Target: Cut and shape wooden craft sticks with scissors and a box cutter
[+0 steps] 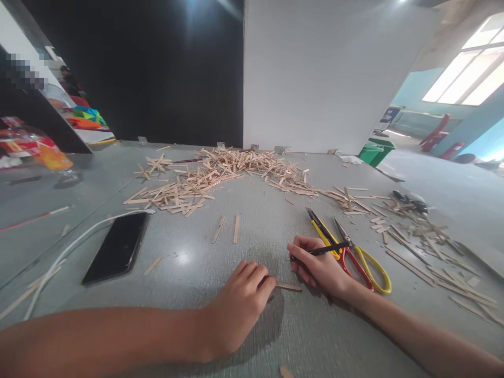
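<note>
My left hand (240, 304) lies on the grey table (189, 262) with its fingers curled down onto a flat wooden stick (289, 287), pinning one end. My right hand (318, 268) is closed around a black pen (321, 250), its tip pointing left just above the stick. Right beside this hand lie a yellow-and-black utility knife (322, 231) and scissors (364, 260) with one red and one yellow handle.
A long heap of wooden sticks (220, 176) spreads across the table's far side, and more sticks (417, 236) lie at the right. Two loose sticks (227, 229) lie mid-table. A black phone (118, 247) with a white cable (66, 252) sits at left. A white board (315, 79) stands behind.
</note>
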Tool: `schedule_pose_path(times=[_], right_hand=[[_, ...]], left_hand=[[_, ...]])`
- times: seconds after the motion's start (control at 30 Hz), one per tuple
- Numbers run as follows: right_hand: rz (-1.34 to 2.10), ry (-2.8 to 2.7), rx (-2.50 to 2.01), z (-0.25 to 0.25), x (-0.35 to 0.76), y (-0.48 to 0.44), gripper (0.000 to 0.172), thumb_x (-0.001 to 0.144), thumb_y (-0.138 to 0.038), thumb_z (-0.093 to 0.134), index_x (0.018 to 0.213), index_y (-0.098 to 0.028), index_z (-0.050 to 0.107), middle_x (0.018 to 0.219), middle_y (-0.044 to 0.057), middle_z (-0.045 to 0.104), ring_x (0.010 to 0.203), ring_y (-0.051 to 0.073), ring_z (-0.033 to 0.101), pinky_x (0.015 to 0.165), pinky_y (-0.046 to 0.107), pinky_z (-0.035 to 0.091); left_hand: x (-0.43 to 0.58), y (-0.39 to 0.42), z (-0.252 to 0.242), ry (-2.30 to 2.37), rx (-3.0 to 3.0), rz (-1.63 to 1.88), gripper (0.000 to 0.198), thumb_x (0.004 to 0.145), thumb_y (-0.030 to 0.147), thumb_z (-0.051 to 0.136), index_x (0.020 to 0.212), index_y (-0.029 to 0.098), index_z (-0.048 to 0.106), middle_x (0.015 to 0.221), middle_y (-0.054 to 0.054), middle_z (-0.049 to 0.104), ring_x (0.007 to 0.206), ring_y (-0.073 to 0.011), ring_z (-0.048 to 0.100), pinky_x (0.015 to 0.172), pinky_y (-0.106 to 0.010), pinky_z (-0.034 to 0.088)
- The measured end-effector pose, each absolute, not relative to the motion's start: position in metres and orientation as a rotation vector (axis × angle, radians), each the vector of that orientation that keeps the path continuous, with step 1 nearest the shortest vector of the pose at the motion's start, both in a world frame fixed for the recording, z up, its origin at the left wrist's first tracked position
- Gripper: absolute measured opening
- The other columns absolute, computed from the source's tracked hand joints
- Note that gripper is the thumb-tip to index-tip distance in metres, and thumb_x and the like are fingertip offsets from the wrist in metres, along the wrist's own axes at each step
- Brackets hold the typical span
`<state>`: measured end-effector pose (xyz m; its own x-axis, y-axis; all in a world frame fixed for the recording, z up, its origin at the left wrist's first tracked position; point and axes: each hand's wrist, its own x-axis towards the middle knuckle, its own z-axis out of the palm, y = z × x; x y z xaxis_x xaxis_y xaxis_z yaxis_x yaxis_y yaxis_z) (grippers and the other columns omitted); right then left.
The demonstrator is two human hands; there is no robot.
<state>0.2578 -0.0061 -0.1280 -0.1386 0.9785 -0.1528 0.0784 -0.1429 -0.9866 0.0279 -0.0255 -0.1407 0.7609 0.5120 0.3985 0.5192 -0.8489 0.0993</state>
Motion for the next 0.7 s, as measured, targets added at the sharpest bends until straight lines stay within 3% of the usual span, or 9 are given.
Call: schedule_pose_path(times=[0.13, 0.3, 0.43, 0.5, 0.7], right_hand=[[1.402, -1.295, -1.282, -0.131, 0.259, -0.006, 0.046, 0.091, -0.058, 0.069, 0.068, -0.021, 0.053, 0.053, -0.004, 0.063, 0.030, 0.005, 0.042, 0.027, 0.015, 0.026], [1.388, -1.338, -1.250, -0.134, 0.261, -0.008, 0.042, 0.093, -0.053, 0.070, 0.071, -0.021, 0.055, 0.054, -0.003, 0.063, 0.031, 0.006, 0.042, 0.029, 0.016, 0.028], [1.372, -1.410, -1.198, -0.133, 0.262, -0.014, 0.036, 0.088, -0.050, 0.078, 0.078, -0.020, 0.060, 0.052, -0.005, 0.060, 0.037, 0.008, 0.047, 0.035, 0.019, 0.036], [1.363, -1.445, -1.188, -0.133, 0.262, -0.017, 0.038, 0.093, -0.052, 0.072, 0.076, -0.020, 0.060, 0.050, -0.005, 0.057, 0.038, 0.008, 0.046, 0.037, 0.020, 0.036], [1.354, -1.565, -1.206, -0.135, 0.262, -0.022, 0.035, 0.096, -0.047, 0.070, 0.076, -0.020, 0.060, 0.054, -0.004, 0.059, 0.042, 0.009, 0.051, 0.041, 0.020, 0.038]], left_hand=[[0.031, -0.021, -0.140, -0.939, -2.890, -0.677, 0.025, 0.092, -0.003, 0.051, 0.099, 0.015, 0.067, 0.088, -0.006, 0.065, 0.081, -0.0260, 0.061, 0.078, -0.042, 0.053], [0.032, -0.027, -0.135, -0.907, -2.854, -0.763, 0.029, 0.101, 0.004, 0.043, 0.120, 0.010, 0.064, 0.103, -0.012, 0.071, 0.092, -0.0274, 0.063, 0.083, -0.043, 0.052], [0.028, -0.044, -0.128, -0.759, -2.963, -0.665, 0.039, 0.110, 0.030, 0.038, 0.133, 0.008, 0.061, 0.127, -0.018, 0.071, 0.114, -0.0317, 0.065, 0.097, -0.048, 0.051], [0.027, -0.048, -0.127, -0.742, -3.016, -0.554, 0.048, 0.109, 0.039, 0.041, 0.139, 0.007, 0.058, 0.136, -0.020, 0.068, 0.125, -0.0341, 0.062, 0.103, -0.050, 0.049], [0.028, -0.047, -0.127, -0.750, -3.062, -0.407, 0.052, 0.108, 0.037, 0.040, 0.147, 0.005, 0.053, 0.146, -0.020, 0.062, 0.133, -0.0355, 0.057, 0.110, -0.051, 0.044]])
